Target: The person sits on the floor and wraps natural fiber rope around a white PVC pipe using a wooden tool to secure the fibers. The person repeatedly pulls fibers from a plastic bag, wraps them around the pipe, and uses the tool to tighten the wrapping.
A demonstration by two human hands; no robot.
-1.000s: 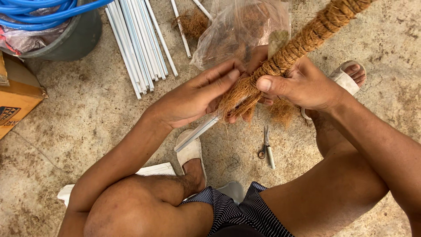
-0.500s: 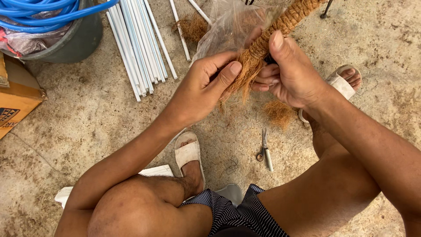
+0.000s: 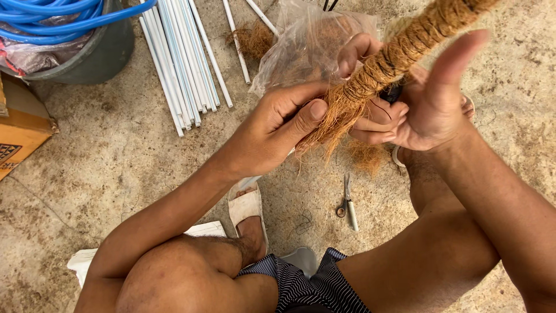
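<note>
Coir-wrapped pole (image 3: 405, 49) ran on a diagonal through the upper right of the head view, its long axis rising from a frayed lower end before the person's chest to the top right corner, where it left the picture. Loose brown fibre (image 3: 333, 119) fanned down and left from that lower end, which pointed toward the left knee. The left hand (image 3: 272, 136) pinched the fibre between thumb and curled fingers, closed on the strands. The right hand (image 3: 417, 107) cupped the pole from beneath, fingers curled around the wound section and thumb lifted clear and pointing up; something small and dark sat against its fingers, too hidden to name. A clear plastic bag (image 3: 307, 49) holding more fibre lay directly behind both hands, touching or nearly touching them. White plastic pipes (image 3: 182, 64) lay in a bundle on the concrete floor (image 3: 116, 168) to the upper left, well apart from the hands, with a grey bucket (image 3: 95, 55) of coiled blue hose (image 3: 52, 17) and a cardboard box (image 3: 20, 130) at the left edge. Small scissors (image 3: 347, 203) rested on open floor between the person's sandalled feet, below a stray tuft of fibre. Bare concrete stretched left of the left forearm, while the raised knees closed off the lower frame.
</note>
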